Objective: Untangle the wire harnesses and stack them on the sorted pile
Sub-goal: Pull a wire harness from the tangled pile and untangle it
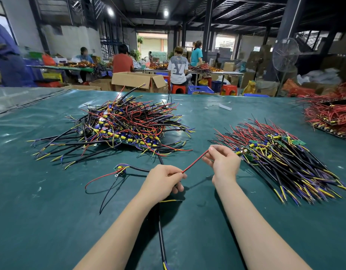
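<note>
Both hands, left hand (pixel 164 179) and right hand (pixel 221 160), pinched the red wire (pixel 195 161) taut, mid-untangle; next, onto the sorted pile (pixel 281 158).

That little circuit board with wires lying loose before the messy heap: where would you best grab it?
Probably by the thick black cable just right of the circuit board, pinched from above: it lies flat on the mat, clear of the tangled pile, while its thin red wire loops loosely.

free: btwn tangled pile (pixel 125 123), sorted pile (pixel 281 158) | obst: trailing harness (pixel 120 169) left
</note>
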Action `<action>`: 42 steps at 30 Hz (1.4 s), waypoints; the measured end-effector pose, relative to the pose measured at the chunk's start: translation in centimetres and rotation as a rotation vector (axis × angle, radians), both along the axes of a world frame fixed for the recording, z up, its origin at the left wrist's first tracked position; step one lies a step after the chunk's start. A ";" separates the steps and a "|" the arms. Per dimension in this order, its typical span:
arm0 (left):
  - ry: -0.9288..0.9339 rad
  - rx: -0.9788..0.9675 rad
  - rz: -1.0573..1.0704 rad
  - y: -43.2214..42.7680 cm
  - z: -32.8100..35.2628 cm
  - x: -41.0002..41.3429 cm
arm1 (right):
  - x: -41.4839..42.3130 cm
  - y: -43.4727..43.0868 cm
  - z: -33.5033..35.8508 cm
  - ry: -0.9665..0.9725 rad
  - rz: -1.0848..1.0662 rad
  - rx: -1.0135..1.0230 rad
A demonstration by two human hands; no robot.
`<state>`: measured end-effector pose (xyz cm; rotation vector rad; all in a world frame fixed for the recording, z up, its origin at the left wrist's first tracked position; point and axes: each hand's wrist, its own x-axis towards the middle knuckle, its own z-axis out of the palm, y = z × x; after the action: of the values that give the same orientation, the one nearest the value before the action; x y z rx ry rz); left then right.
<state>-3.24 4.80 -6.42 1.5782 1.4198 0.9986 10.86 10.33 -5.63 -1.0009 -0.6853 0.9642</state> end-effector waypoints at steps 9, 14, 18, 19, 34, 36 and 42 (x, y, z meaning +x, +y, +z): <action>0.025 0.004 -0.002 0.1 -0.1 -0.3 | 0.2 0.0 0.2 0.060 0.065 -0.028; 0.012 -0.003 0.002 0.1 -0.1 -0.4 | 0.1 -0.2 0.3 0.064 0.066 -0.011; 0.005 -0.008 -0.010 0.2 -0.1 -0.2 | 0.3 -0.2 0.5 0.156 0.072 -0.036; 0.002 -0.007 -0.012 0.2 -0.1 -0.2 | 0.4 -0.2 0.6 0.179 0.073 -0.047; -0.048 -0.020 -0.027 0.1 -0.2 -0.5 | 1.1 0.4 0.3 0.253 0.103 -0.078; -0.052 -0.021 -0.031 0.0 -0.2 -0.5 | 1.2 0.4 0.3 0.159 0.056 -0.027; -0.086 -0.035 -0.012 0.3 -0.4 -0.8 | 0.2 0.3 0.3 0.378 0.175 -0.038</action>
<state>-4.01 5.07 -6.79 1.4988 1.3603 1.0169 11.06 10.60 -5.29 -0.7700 -0.4424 1.2832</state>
